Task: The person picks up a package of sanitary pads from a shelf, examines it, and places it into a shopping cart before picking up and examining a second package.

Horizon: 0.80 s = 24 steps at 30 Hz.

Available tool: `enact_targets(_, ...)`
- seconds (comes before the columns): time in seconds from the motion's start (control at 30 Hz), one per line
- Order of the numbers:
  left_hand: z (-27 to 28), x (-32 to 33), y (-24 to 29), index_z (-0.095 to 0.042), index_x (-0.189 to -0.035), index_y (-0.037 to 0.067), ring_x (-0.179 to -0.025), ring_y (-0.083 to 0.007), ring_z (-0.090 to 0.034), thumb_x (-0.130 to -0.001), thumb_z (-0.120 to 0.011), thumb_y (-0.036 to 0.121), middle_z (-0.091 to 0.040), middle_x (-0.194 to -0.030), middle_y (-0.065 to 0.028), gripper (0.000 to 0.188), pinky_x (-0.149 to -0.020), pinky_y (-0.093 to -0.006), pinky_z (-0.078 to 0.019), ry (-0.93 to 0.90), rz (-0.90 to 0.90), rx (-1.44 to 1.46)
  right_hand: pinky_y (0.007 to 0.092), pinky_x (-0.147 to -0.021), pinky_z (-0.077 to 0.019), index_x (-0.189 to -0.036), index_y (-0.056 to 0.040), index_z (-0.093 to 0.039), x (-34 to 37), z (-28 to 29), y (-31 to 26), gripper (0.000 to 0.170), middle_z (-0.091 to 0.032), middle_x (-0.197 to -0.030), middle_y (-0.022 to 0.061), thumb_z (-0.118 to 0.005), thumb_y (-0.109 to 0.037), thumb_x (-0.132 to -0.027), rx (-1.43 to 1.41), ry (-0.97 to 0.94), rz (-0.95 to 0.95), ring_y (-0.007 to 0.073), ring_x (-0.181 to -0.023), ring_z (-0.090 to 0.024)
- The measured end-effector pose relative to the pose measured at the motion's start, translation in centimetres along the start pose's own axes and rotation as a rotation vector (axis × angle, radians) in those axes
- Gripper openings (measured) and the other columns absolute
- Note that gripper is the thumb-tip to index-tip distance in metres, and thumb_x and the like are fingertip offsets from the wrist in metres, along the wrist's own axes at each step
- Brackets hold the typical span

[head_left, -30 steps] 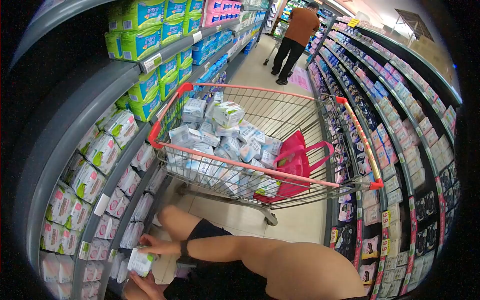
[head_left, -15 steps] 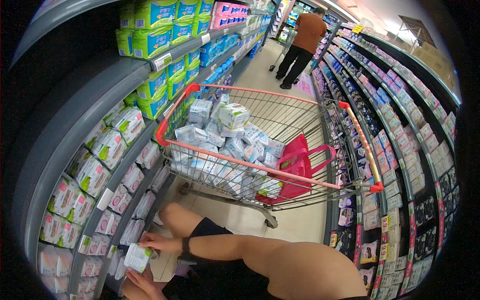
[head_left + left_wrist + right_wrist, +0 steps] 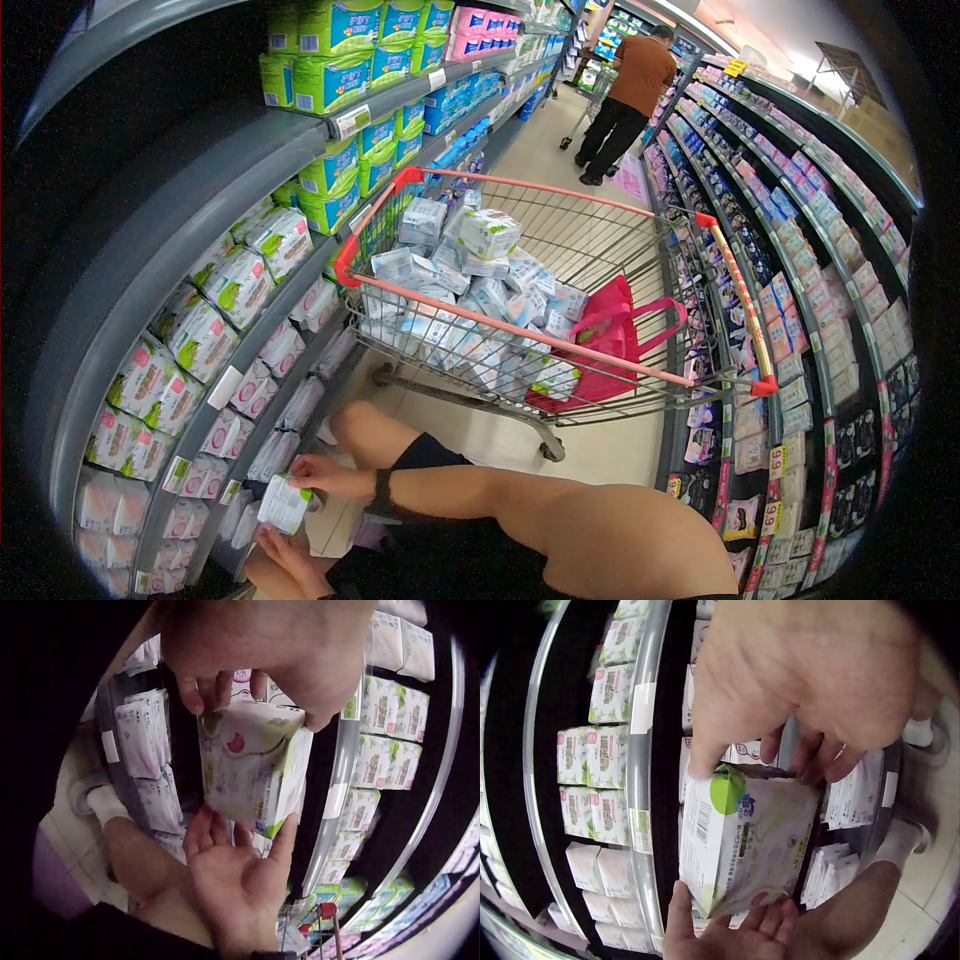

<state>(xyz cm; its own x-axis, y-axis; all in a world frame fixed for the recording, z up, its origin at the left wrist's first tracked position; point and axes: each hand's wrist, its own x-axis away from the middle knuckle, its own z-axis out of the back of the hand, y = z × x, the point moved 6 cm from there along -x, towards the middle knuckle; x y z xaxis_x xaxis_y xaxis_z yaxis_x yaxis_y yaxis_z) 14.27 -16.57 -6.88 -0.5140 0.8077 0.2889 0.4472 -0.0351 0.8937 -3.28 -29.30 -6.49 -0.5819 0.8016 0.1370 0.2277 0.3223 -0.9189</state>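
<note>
Both hands hold a white-and-green pack of sanitary pads (image 3: pixel 284 504) low in front of the left shelves. My right hand (image 3: pixel 335 477), with a dark band at its wrist, pinches the pack's upper end. Fingers and thumb of my left hand (image 3: pixel 290 560) grip the opposite end. Seen from the left wrist, the pack (image 3: pixel 251 769) spans the gap between the two hands, its broad printed face showing. A barcode side and a green corner of the pack (image 3: pixel 739 844) appear in the right wrist view.
A shopping cart (image 3: pixel 520 352) beside my knee holds several similar packs (image 3: pixel 490 297) and a pink bag (image 3: pixel 610 345). Stocked shelves (image 3: pixel 245 380) rise close on the left; another row (image 3: pixel 800 290) lines the right. A person (image 3: pixel 640 85) stands farther along the aisle.
The head view has swung, so shelves and cart sit farther right in it. Between my hands, the pack has turned and shows its broad face more. Both hands keep hold of it.
</note>
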Motion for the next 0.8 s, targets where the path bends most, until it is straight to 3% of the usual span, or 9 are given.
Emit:
enact_targets(0.13,2.2,-1.4,-2.2,-0.036,-0.133,0.009,-0.12,-0.0346,-0.051,-0.097,-0.062,0.029,-0.047,-0.135,-0.0199,0.049,-0.094,-0.0529,-0.0504,0.011,-0.004,-0.011,0.0274,-0.086,-0.0475,-0.114,-0.0025,-0.055,-0.3,0.2,0.4,0.036,-0.062,-0.102,0.0044,-0.069,-0.028,-0.094,0.057,0.001,-0.02,0.0125,-0.099,-0.058)
enact_targets(0.23,1.5,-0.7,-1.3,-0.046,-0.126,0.004,-0.119,-0.0242,-0.052,-0.1,-0.058,0.018,-0.054,-0.129,-0.0147,0.032,-0.102,-0.0401,-0.0434,0.006,-0.006,-0.015,0.0276,-0.087,-0.0473,-0.116,-0.0021,-0.054,0.0,0.1,-0.2,0.038,-0.063,-0.103,0.0045,-0.069,-0.029,-0.094,0.073,-0.013,-0.034,0.0124,-0.099,-0.057)
enact_targets(0.43,1.1,-0.5,-0.8,-0.042,-0.131,0.004,-0.117,-0.026,-0.052,-0.099,-0.06,0.02,-0.053,-0.128,-0.0171,0.039,-0.1,-0.0403,-0.0433,-0.028,-0.032,-0.004,0.0299,-0.089,-0.0469,-0.121,-0.0016,-0.052,-0.6,0.4,0.8,0.043,-0.062,-0.107,0.0061,-0.068,-0.031,-0.094,0.109,-0.049,-0.028,0.014,-0.102,-0.057)
enact_targets(0.6,1.5,-0.3,-0.6,-0.04,-0.132,0.005,-0.115,-0.0271,-0.052,-0.098,-0.061,0.021,-0.052,-0.125,-0.0187,0.043,-0.099,-0.0404,-0.0429,-0.03,-0.079,-0.165,0.0317,-0.093,-0.0454,-0.124,-0.0026,-0.05,0.0,0.3,-0.1,0.046,-0.062,-0.112,0.007,-0.068,-0.032,-0.094,0.16,-0.07,-0.019,0.0162,-0.105,-0.056)
enact_targets(0.8,0.6,0.3,1.2,-0.039,-0.132,0.005,-0.113,-0.0273,-0.053,-0.098,-0.063,0.023,-0.052,-0.123,-0.0188,0.046,-0.098,-0.0409,-0.0436,0.017,-0.053,-0.228,0.0299,-0.091,-0.0453,-0.135,-0.0053,-0.045,0.9,-0.2,-1.1,0.059,-0.058,-0.118,0.0064,-0.07,-0.036,-0.091,0.183,-0.176,-0.06,0.0153,-0.109,-0.053)
